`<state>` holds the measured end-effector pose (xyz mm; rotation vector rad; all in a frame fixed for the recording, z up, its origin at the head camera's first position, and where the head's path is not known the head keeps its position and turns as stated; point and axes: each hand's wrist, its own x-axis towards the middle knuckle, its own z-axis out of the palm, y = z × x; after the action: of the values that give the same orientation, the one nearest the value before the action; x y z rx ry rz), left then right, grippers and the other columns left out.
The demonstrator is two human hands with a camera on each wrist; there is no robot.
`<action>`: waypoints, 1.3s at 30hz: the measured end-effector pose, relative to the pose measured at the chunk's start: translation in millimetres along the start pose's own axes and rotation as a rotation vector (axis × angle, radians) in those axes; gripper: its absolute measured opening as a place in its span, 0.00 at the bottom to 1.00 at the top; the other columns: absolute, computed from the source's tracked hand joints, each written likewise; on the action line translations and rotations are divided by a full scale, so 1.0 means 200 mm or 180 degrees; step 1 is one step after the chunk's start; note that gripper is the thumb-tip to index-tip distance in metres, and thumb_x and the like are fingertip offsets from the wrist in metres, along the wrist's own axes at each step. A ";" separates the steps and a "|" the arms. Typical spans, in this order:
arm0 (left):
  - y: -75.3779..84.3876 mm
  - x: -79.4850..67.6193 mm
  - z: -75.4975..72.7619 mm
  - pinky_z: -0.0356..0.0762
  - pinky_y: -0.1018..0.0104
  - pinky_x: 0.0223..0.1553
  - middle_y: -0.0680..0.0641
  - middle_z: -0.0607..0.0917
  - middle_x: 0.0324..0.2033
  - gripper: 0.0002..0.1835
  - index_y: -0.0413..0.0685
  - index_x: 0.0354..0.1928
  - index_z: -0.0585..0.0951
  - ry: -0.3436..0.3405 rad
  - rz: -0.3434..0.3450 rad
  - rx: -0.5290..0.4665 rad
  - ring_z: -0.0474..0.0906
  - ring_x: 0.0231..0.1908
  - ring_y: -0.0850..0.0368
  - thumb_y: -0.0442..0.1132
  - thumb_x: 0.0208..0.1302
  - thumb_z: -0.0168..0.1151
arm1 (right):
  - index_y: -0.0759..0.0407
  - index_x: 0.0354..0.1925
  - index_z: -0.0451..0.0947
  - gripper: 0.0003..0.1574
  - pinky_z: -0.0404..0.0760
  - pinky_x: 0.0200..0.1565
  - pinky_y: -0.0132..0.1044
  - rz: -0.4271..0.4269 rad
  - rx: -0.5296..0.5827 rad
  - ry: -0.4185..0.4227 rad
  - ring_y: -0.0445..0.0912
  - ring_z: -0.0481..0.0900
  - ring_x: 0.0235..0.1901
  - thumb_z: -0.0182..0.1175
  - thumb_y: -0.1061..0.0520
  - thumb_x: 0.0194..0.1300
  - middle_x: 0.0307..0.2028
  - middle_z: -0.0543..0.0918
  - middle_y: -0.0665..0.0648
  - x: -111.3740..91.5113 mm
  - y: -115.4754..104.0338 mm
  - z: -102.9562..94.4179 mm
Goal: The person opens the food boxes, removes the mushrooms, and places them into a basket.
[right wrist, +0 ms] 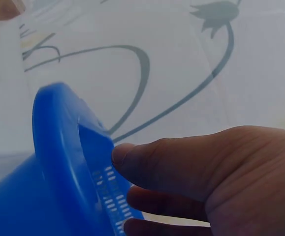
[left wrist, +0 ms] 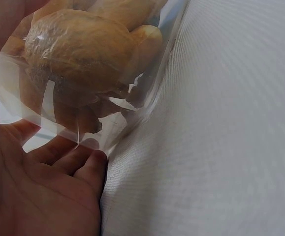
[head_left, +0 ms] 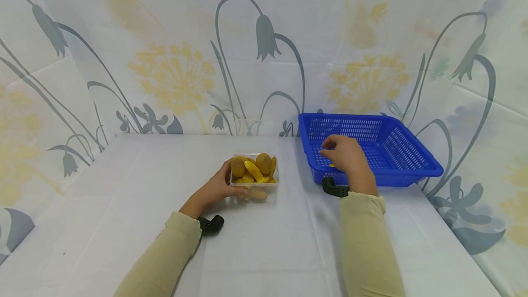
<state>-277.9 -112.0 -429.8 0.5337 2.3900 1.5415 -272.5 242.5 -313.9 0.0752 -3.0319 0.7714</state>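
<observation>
My left hand (head_left: 218, 184) holds a clear plastic box (head_left: 262, 185) by its left side, thumb at the front and fingers behind. Packed inside are round brown kiwi-like fruits (head_left: 264, 163) and yellow banana-shaped pieces (head_left: 252, 168). The left wrist view shows one brown fruit (left wrist: 83, 51) through the clear wall, with fingers curled along the box. Over the near left part of a blue plastic basket (head_left: 396, 171) is my right hand (head_left: 346, 155), its thumb and fingers apart and loosely bent. A bit of yellow (head_left: 332, 165) shows just below that hand, mostly hidden.
The basket has slotted walls and stands at the right, near the back of the white-covered table (head_left: 264, 251). Behind it hangs a flower-patterned cloth (head_left: 177, 22), which also runs along both sides.
</observation>
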 end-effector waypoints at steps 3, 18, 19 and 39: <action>0.00 0.00 0.00 0.47 0.42 0.73 0.46 0.47 0.77 0.60 0.55 0.76 0.43 -0.0005 0.0006 0.0010 0.42 0.76 0.44 0.50 0.51 0.75 | 0.56 0.54 0.77 0.19 0.79 0.51 0.52 -0.0026 -0.0012 0.0032 0.56 0.80 0.49 0.58 0.50 0.69 0.55 0.80 0.62 0.00 -0.02 0.00; 0.00 -0.01 0.00 0.49 0.41 0.72 0.44 0.47 0.77 0.60 0.56 0.77 0.42 -0.0015 -0.0042 0.0049 0.43 0.76 0.42 0.52 0.51 0.75 | 0.54 0.54 0.78 0.19 0.79 0.53 0.51 -0.0229 0.0103 0.0093 0.54 0.77 0.52 0.59 0.49 0.68 0.52 0.81 0.59 0.01 -0.11 0.05; 0.00 -0.01 0.00 0.49 0.41 0.72 0.44 0.47 0.77 0.60 0.55 0.77 0.42 -0.0017 -0.0039 0.0049 0.43 0.76 0.42 0.52 0.51 0.75 | 0.54 0.54 0.78 0.19 0.79 0.53 0.51 -0.0249 0.0098 0.0103 0.54 0.77 0.51 0.59 0.49 0.68 0.51 0.81 0.59 0.01 -0.11 0.06; 0.00 0.00 0.00 0.48 0.42 0.73 0.46 0.47 0.77 0.59 0.58 0.76 0.43 -0.0021 -0.0029 0.0032 0.43 0.76 0.42 0.50 0.51 0.75 | 0.53 0.50 0.80 0.15 0.78 0.55 0.50 -0.0632 0.0123 0.0164 0.53 0.77 0.53 0.61 0.51 0.67 0.49 0.83 0.56 0.01 -0.26 0.15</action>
<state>-277.5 -112.1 -429.7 0.5285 2.3931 1.5223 -271.5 183.1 -316.2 0.3451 -2.9033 0.8011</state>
